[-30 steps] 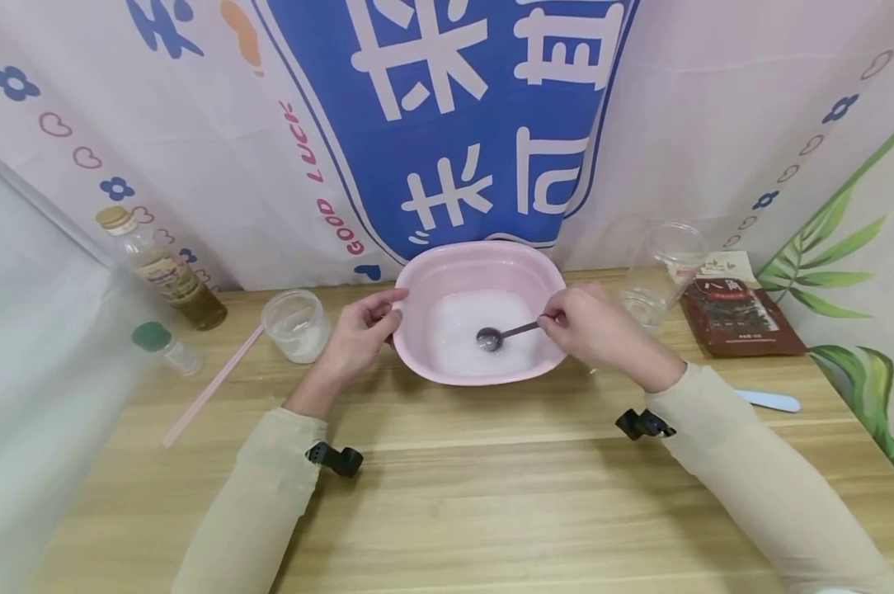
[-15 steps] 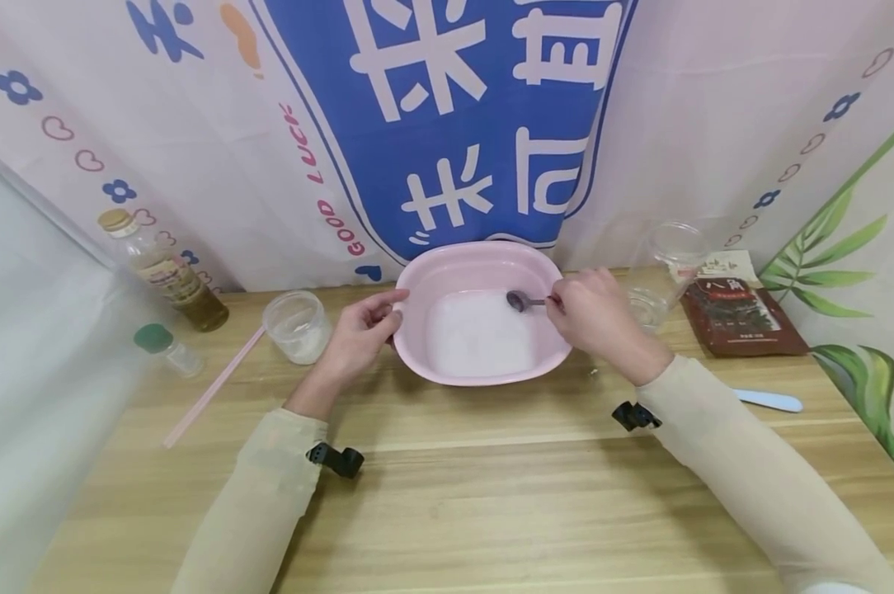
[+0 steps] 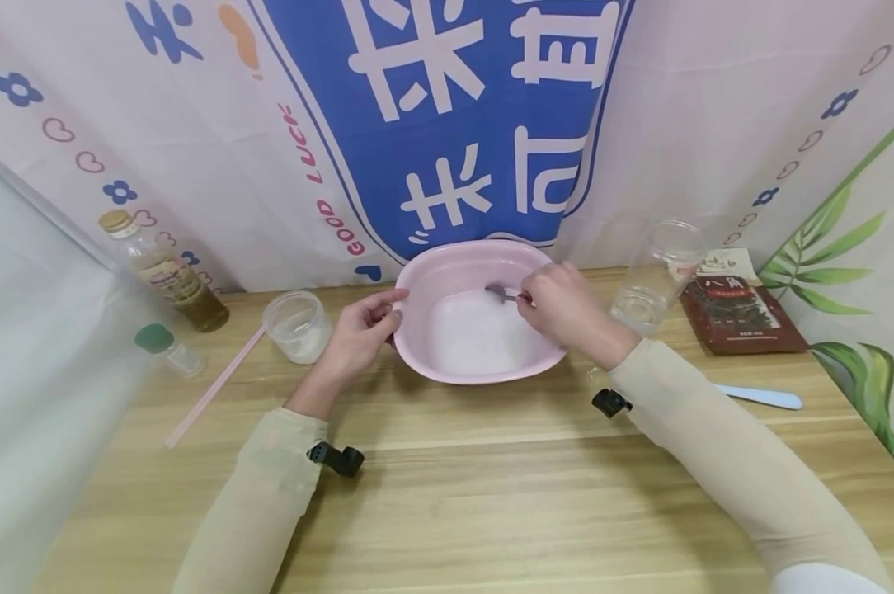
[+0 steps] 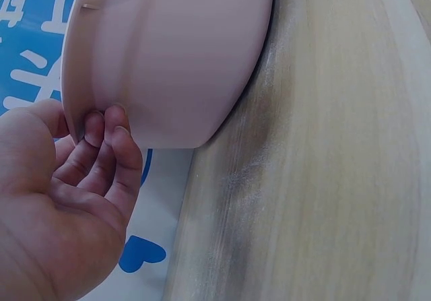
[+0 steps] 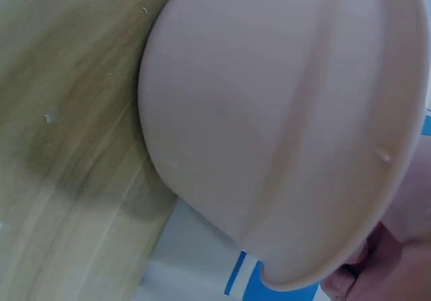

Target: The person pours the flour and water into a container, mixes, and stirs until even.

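A pink plastic basin (image 3: 410, 346) stands on the table against the curtain, with white stuff (image 3: 477, 334) spread over its bottom. My left hand (image 3: 361, 334) pinches the basin's left rim, thumb on top and fingers curled underneath, as the left wrist view shows. My right hand (image 3: 566, 309) reaches over the right rim and grips the handle of a small dark spoon (image 3: 499, 292). The spoon's bowl is low inside the basin, near its back wall. In the right wrist view the basin's outer wall (image 5: 236, 99) hides the spoon, and only part of the right hand (image 5: 384, 267) shows.
Left of the basin are a clear tub (image 3: 296, 326) with white contents, pink chopsticks (image 3: 213, 388), a green-capped shaker (image 3: 168, 348) and an oil bottle (image 3: 168, 272). To the right stand a clear plastic cup (image 3: 655, 276), a brown packet (image 3: 740, 318) and a light blue handle (image 3: 762, 397).
The spoon has swung from the middle of the basin to the right, then left along the back, with my right hand moving leftward over the basin. My left hand stays on the rim.
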`<state>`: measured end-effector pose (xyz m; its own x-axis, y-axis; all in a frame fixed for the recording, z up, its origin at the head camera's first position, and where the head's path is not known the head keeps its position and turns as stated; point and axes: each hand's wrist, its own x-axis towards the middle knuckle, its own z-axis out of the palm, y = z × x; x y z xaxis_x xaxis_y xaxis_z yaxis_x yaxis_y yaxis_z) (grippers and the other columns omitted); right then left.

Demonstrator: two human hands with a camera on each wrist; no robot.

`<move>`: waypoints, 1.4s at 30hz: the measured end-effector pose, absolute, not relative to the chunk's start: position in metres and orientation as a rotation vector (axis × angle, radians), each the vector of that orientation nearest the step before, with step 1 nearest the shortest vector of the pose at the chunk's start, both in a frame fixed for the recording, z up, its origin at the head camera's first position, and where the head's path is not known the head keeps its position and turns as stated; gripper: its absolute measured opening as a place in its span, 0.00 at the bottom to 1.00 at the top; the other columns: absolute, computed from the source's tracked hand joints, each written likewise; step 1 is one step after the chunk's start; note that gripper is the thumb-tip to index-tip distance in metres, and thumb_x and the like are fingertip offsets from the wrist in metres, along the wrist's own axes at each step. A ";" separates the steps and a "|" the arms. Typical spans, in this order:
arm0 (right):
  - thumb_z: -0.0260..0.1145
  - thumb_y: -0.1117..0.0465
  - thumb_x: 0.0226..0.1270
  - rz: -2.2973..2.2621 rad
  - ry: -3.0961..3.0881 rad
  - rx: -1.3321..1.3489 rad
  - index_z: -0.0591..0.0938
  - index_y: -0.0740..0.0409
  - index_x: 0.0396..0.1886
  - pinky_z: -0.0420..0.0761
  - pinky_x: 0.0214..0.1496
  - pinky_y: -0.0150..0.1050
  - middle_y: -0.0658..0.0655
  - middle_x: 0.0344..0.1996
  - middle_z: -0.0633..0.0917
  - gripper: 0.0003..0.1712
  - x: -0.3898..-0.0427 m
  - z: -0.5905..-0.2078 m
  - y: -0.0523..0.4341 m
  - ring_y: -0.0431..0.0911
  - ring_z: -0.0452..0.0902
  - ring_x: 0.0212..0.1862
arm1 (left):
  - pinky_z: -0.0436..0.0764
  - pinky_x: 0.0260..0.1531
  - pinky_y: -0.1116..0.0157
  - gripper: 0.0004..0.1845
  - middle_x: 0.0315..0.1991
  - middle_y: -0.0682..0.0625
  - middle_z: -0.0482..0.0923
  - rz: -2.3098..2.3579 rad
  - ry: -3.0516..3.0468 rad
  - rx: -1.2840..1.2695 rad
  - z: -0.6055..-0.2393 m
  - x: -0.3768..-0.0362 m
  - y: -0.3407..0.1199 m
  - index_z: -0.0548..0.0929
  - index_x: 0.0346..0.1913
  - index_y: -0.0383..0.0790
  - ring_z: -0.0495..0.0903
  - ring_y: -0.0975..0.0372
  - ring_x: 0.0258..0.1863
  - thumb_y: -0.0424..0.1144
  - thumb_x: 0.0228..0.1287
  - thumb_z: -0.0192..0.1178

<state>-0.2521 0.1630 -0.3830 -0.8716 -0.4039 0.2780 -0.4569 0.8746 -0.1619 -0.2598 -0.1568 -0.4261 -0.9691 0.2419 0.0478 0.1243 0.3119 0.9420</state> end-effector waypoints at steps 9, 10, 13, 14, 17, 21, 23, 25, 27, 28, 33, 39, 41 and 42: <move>0.69 0.66 0.71 0.324 -2.832 0.649 0.87 0.64 0.28 0.79 0.49 0.53 0.60 0.27 0.88 0.10 -0.253 -0.383 0.173 0.57 0.81 0.35 | 0.92 0.38 0.60 0.23 0.40 0.40 0.83 1.742 2.466 0.345 -0.427 -0.260 -0.157 0.78 0.73 0.31 0.84 0.65 0.30 0.33 0.80 0.56; 0.68 0.66 0.70 0.319 -2.844 0.649 0.86 0.64 0.27 0.78 0.50 0.53 0.60 0.26 0.87 0.10 -0.251 -0.381 0.175 0.57 0.81 0.35 | 0.92 0.39 0.59 0.23 0.40 0.39 0.83 1.737 2.470 0.344 -0.427 -0.260 -0.157 0.78 0.73 0.32 0.84 0.64 0.30 0.33 0.80 0.56; 0.68 0.68 0.69 0.334 -2.878 0.662 0.85 0.63 0.24 0.77 0.49 0.53 0.58 0.23 0.86 0.11 -0.247 -0.373 0.183 0.56 0.79 0.33 | 0.92 0.38 0.59 0.23 0.41 0.39 0.83 1.714 2.484 0.340 -0.425 -0.260 -0.157 0.79 0.73 0.33 0.84 0.64 0.30 0.33 0.80 0.57; 0.68 0.68 0.68 0.353 -2.889 0.671 0.85 0.62 0.24 0.77 0.49 0.53 0.57 0.23 0.86 0.11 -0.245 -0.371 0.185 0.55 0.79 0.32 | 0.91 0.38 0.60 0.23 0.41 0.39 0.83 1.708 2.487 0.340 -0.424 -0.260 -0.157 0.79 0.73 0.33 0.83 0.63 0.31 0.34 0.80 0.57; 0.68 0.68 0.68 0.442 -2.915 0.714 0.87 0.62 0.26 0.78 0.45 0.49 0.56 0.24 0.86 0.09 -0.239 -0.366 0.192 0.51 0.79 0.30 | 0.90 0.36 0.63 0.23 0.41 0.39 0.83 1.692 2.497 0.339 -0.424 -0.261 -0.158 0.79 0.73 0.34 0.83 0.63 0.31 0.34 0.80 0.56; 0.69 0.67 0.71 0.557 -2.949 0.817 0.89 0.61 0.32 0.80 0.36 0.40 0.53 0.26 0.86 0.07 -0.232 -0.366 0.196 0.46 0.78 0.29 | 0.89 0.35 0.64 0.23 0.40 0.40 0.83 1.698 2.499 0.348 -0.424 -0.261 -0.159 0.79 0.73 0.34 0.82 0.63 0.31 0.34 0.79 0.57; 0.70 0.66 0.72 0.588 -2.968 0.872 0.89 0.60 0.33 0.80 0.35 0.39 0.52 0.27 0.86 0.06 -0.230 -0.368 0.196 0.45 0.78 0.31 | 0.90 0.35 0.63 0.23 0.38 0.41 0.83 1.708 2.500 0.354 -0.425 -0.261 -0.159 0.79 0.73 0.33 0.82 0.64 0.30 0.33 0.79 0.57; 0.71 0.65 0.73 0.604 -2.976 0.912 0.89 0.58 0.33 0.80 0.37 0.39 0.50 0.27 0.86 0.06 -0.228 -0.369 0.195 0.44 0.77 0.32 | 0.90 0.35 0.63 0.23 0.37 0.42 0.83 1.718 2.498 0.360 -0.426 -0.262 -0.159 0.79 0.73 0.32 0.82 0.65 0.29 0.33 0.79 0.57; 0.71 0.64 0.73 0.619 -2.975 0.947 0.90 0.57 0.34 0.79 0.39 0.40 0.49 0.26 0.85 0.06 -0.226 -0.370 0.195 0.44 0.76 0.32 | 0.90 0.34 0.62 0.23 0.36 0.43 0.82 1.727 2.498 0.359 -0.427 -0.262 -0.158 0.79 0.73 0.32 0.82 0.65 0.29 0.32 0.79 0.57; 0.71 0.63 0.74 0.632 -2.971 0.957 0.90 0.57 0.34 0.78 0.38 0.39 0.49 0.26 0.84 0.06 -0.225 -0.371 0.194 0.43 0.76 0.32 | 0.90 0.34 0.62 0.23 0.36 0.44 0.82 1.732 2.498 0.355 -0.427 -0.262 -0.157 0.79 0.73 0.32 0.81 0.65 0.29 0.32 0.79 0.57; 0.69 0.63 0.75 0.721 -2.913 0.893 0.90 0.59 0.38 0.76 0.36 0.37 0.50 0.26 0.83 0.07 -0.221 -0.371 0.195 0.43 0.74 0.31 | 0.89 0.34 0.61 0.23 0.35 0.45 0.80 1.732 2.500 0.345 -0.426 -0.261 -0.156 0.80 0.72 0.33 0.81 0.64 0.29 0.33 0.79 0.57; 0.65 0.64 0.74 0.625 -2.776 0.714 0.89 0.63 0.38 0.78 0.37 0.45 0.55 0.27 0.84 0.08 -0.219 -0.366 0.202 0.49 0.77 0.31 | 0.88 0.33 0.63 0.23 0.35 0.45 0.80 1.731 2.501 0.358 -0.424 -0.261 -0.156 0.79 0.72 0.32 0.80 0.64 0.29 0.33 0.79 0.56; 0.66 0.65 0.72 0.548 -2.747 0.700 0.88 0.64 0.35 0.80 0.38 0.49 0.56 0.27 0.85 0.08 -0.220 -0.367 0.203 0.52 0.78 0.30 | 0.88 0.33 0.63 0.23 0.36 0.45 0.80 1.730 2.499 0.359 -0.424 -0.261 -0.156 0.79 0.73 0.33 0.80 0.64 0.29 0.33 0.79 0.56; 0.66 0.65 0.71 0.515 -2.737 0.700 0.88 0.63 0.33 0.80 0.38 0.50 0.56 0.26 0.85 0.08 -0.221 -0.368 0.203 0.52 0.78 0.30 | 0.88 0.33 0.64 0.23 0.36 0.44 0.80 1.731 2.496 0.357 -0.425 -0.261 -0.156 0.79 0.73 0.33 0.80 0.64 0.29 0.33 0.79 0.56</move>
<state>-0.2211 0.2034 -0.3677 -0.8472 -0.4085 0.3396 -0.5040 0.8202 -0.2707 -0.2610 -0.1561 -0.4248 -0.9694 0.2372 0.0639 0.1431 0.3336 0.9318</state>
